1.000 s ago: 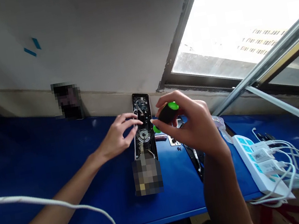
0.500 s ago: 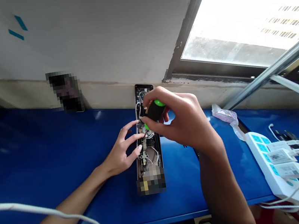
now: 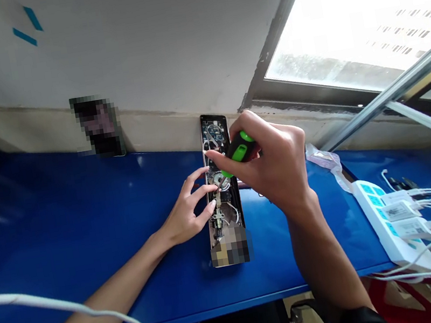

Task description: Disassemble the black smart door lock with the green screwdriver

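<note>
In my right hand (image 3: 275, 165) is a black and green screwdriver (image 3: 239, 150), fingers closed round its handle. The shaft slants down and left into a long, narrow, opened electronic device (image 3: 234, 205), whose tip contact I cannot make out. Inside the device show a circuit board (image 3: 213, 132), white wires, a round coil-like part and a metal cylinder. My left hand (image 3: 185, 215) has its fingers stretched apart, the fingertips at the left edge and inner parts of the housing, close to the screwdriver tip. The device's near end is pixelated.
A white power strip (image 3: 374, 207) with plugged-in chargers and tangled white cables is at the right. Behind it lies a clear plastic packet (image 3: 323, 158). A pixelated dark object (image 3: 99, 128) leans on the wall. A white cable (image 3: 57, 301) crosses over my left forearm.
The view has shifted, so the device appears farther right. The screwdriver handle has turned in my right hand, showing more green, and my thumb has moved forward. My left hand keeps its place on the device.
</note>
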`<state>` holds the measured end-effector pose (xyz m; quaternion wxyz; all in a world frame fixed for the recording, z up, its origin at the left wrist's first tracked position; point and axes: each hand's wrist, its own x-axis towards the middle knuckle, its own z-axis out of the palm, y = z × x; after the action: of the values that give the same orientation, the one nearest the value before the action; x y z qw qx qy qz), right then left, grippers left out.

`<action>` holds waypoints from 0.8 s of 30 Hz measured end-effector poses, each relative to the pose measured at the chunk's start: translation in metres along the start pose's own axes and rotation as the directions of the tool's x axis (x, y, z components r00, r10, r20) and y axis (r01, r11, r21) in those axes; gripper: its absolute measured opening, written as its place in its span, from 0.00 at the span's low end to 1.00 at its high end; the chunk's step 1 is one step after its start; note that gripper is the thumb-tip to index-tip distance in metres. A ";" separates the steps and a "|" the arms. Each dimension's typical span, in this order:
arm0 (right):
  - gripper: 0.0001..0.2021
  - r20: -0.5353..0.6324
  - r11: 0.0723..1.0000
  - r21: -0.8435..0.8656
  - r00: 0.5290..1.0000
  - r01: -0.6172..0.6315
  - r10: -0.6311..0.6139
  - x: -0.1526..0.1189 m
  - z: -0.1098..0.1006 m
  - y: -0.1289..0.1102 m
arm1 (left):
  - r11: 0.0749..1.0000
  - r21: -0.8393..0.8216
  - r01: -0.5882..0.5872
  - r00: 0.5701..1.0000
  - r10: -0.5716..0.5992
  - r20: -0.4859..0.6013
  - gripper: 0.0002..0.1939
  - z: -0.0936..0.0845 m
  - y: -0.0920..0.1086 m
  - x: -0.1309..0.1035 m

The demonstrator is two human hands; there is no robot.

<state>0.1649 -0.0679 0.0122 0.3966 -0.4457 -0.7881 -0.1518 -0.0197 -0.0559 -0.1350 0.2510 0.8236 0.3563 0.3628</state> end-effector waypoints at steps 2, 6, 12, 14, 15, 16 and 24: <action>0.12 -0.002 1.000 0.003 1.000 0.004 -0.004 0.000 0.000 0.000 | 1.000 -0.016 0.006 1.000 -0.006 -0.002 0.14 0.000 0.000 0.000; 0.12 0.000 1.000 0.012 1.000 -0.008 0.008 0.000 -0.002 0.002 | 1.000 -0.018 0.003 1.000 -0.003 -0.007 0.14 0.001 -0.001 -0.001; 0.12 0.000 0.999 0.053 1.000 -0.001 0.001 0.000 -0.001 0.008 | 1.000 -0.003 -0.009 1.000 0.009 0.007 0.14 0.000 -0.003 -0.001; 0.11 -0.007 0.998 0.070 1.000 0.002 -0.001 0.000 -0.001 0.009 | 1.000 0.006 -0.018 1.000 0.018 0.015 0.15 0.000 -0.004 -0.001; 0.11 -0.013 0.997 0.076 1.000 0.006 -0.005 0.000 -0.001 0.010 | 1.000 0.010 -0.024 1.000 0.024 0.018 0.15 0.000 -0.004 -0.001; 0.10 -0.012 0.996 0.084 1.000 0.015 -0.014 0.000 -0.001 0.011 | 0.999 0.014 -0.029 0.999 0.029 0.021 0.15 0.000 -0.005 -0.001; 0.15 0.249 0.955 0.291 0.958 0.062 -0.138 0.003 -0.023 0.017 | 1.000 -0.019 -0.001 1.000 0.001 -0.006 0.17 0.001 0.001 -0.002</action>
<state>0.1894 -0.0705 0.0271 0.3376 -0.3604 -0.8696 0.0026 -0.0189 -0.0583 -0.1354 0.2576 0.8203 0.3533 0.3687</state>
